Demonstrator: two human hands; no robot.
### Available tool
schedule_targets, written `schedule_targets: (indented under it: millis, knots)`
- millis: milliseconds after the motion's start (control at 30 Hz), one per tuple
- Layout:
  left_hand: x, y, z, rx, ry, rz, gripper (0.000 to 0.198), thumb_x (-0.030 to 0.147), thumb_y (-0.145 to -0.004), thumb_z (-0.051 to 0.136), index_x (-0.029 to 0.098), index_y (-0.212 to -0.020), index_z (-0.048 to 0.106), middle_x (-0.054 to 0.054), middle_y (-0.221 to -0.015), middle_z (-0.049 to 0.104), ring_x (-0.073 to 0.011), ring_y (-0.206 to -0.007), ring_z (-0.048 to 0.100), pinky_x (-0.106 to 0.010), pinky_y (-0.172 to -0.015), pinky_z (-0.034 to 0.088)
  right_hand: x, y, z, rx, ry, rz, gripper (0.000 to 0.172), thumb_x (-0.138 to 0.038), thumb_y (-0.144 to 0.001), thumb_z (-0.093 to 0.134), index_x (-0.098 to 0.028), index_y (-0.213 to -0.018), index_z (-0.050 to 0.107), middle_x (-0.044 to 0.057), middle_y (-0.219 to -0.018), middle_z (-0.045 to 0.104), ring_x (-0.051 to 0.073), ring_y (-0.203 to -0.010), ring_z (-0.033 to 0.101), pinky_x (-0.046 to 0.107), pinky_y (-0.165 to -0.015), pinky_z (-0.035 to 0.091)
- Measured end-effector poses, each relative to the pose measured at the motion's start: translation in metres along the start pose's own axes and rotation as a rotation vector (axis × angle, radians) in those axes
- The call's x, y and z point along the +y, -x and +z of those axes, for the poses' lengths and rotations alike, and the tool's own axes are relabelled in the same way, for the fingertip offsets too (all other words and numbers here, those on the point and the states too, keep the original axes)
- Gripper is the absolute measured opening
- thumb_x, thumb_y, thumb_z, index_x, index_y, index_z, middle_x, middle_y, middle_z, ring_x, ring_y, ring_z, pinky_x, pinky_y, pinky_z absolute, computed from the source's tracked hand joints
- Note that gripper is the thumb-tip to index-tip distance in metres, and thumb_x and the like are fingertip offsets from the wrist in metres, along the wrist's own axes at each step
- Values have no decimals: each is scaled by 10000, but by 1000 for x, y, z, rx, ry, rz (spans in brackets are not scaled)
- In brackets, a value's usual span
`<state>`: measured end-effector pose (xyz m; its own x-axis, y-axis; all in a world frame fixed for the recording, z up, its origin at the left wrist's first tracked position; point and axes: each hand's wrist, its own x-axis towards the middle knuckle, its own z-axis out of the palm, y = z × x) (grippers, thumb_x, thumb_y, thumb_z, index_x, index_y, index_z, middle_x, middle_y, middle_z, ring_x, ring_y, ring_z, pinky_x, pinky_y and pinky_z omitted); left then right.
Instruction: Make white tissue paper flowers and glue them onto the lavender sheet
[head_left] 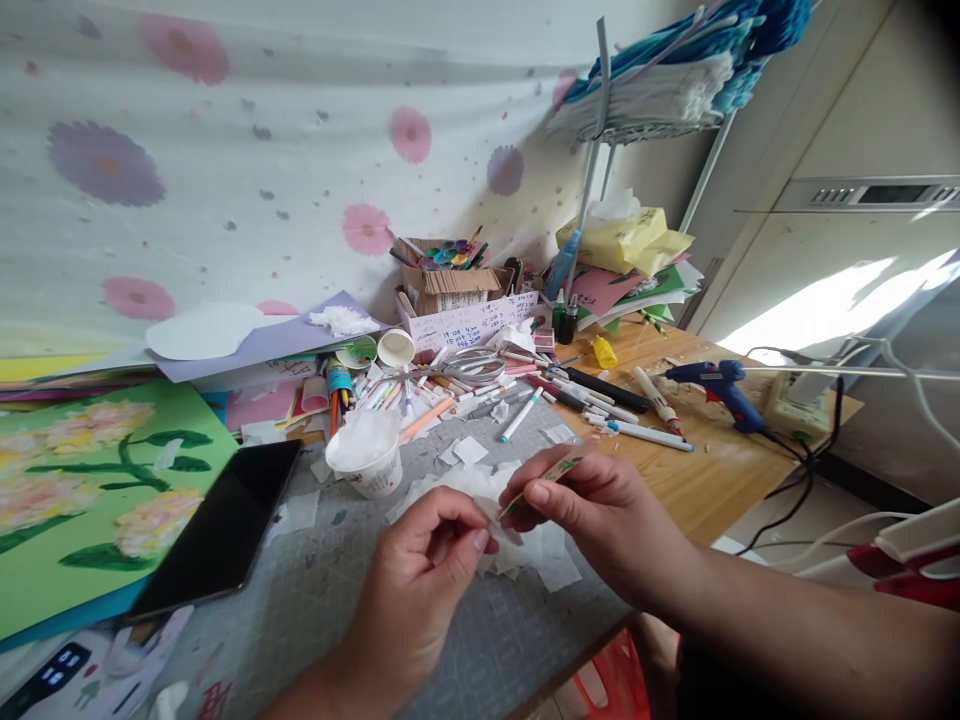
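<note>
Over the grey cutting mat, my left hand pinches a small piece of thin white paper between thumb and fingers. Close by on the right, my right hand grips a flat tan strip with green print; its lower tip meets the paper. Loose white paper pieces lie in a heap beneath both hands. A paper cup stuffed with white paper stands behind my left hand.
Left are a black tablet and a green sheet with paper flowers. Markers and scissors clutter the back, before a cardboard box. A blue glue gun with cables lies right. The table edge runs close below my right arm.
</note>
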<state>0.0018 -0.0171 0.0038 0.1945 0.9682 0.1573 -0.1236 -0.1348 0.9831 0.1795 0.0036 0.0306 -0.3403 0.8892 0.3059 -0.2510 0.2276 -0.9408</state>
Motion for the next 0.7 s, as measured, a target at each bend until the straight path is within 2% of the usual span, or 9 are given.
schedule_targets:
  millis: [167,367,500,700]
  knots:
    - [2,1,0,-50,155,-44,162,274,-863,547,196,-773,655,-7,-752,639,-163,-766,568,-259,-733,444,-5,0,1,-71,256,-162,118,-189,-864,589,-139,-848,694,61,-783,677,146,-738,635,274,-696,514]
    - [0,-4,1,13,124,-182,116,247,-806,625,180,-714,644,6,-690,635,-141,-711,560,-235,-681,436,-3,1,1,-103,404,-286,88,-156,-860,591,-137,-868,677,65,-767,692,153,-713,651,280,-683,525]
    - [-3,-5,-1,41,99,-190,123,231,-792,621,181,-680,619,16,-659,612,-131,-692,542,-229,-668,422,0,-2,-2,-77,383,-244,104,-176,-860,596,-141,-824,688,73,-804,695,158,-751,652,283,-697,528]
    - [-9,-5,-7,33,28,-161,150,278,-821,608,191,-699,609,25,-674,609,-124,-698,520,-224,-666,399,2,-8,-9,-27,181,-75,137,-216,-869,594,-144,-792,682,41,-761,670,114,-691,632,230,-643,522]
